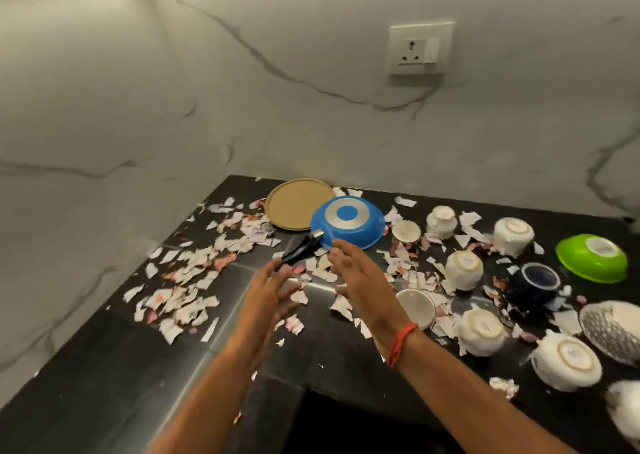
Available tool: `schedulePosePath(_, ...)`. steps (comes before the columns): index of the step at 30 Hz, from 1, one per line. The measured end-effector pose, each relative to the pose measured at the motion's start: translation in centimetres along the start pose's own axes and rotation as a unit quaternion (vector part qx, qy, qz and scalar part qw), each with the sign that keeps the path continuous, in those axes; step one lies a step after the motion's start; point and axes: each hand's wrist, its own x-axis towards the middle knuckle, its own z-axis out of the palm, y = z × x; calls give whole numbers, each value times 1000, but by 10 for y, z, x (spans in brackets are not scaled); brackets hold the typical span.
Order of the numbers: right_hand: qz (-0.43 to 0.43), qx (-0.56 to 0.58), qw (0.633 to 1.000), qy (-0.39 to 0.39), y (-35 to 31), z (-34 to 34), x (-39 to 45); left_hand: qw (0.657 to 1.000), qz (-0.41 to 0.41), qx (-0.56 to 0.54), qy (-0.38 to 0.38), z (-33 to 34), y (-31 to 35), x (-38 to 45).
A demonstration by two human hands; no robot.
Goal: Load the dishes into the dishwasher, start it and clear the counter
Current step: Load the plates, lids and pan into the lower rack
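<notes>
A blue frying pan (348,222) lies upside down at the back of the black counter (104,367), its black handle (298,251) pointing toward me. Behind it rests a tan round plate (294,202). My left hand (268,294) hovers open just short of the handle's end. My right hand (360,273) is open too, fingertips close to the pan's near rim. Neither hand holds anything. Several white cups (464,269) stand upside down to the right, with a dark blue cup (536,282) and a green bowl (593,256).
Torn paper scraps (183,280) litter the counter, thickest at the left and among the cups. A patterned bowl (613,329) sits at the right edge. A marble wall with a power socket (420,49) backs the counter. A dark opening (346,426) lies below the counter's front edge.
</notes>
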Motion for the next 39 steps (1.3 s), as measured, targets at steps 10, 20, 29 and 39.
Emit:
schedulePosePath(10, -5, -45, 994, 95, -21, 27, 8, 993, -109, -15, -39, -34, 14, 197)
schedulePosePath(20, 34, -85, 985, 149, -11, 36, -5, 986, -153, -69, -12, -23, -1, 302)
schedulePosePath(29, 54, -101, 978, 173, -5, 43, -22, 994, -96, 34, 42, -16, 1, 334)
schedulePosePath(39, 72, -88, 982, 152, 6, 59, -38, 956, 78, 264, 105, -90, 15, 329)
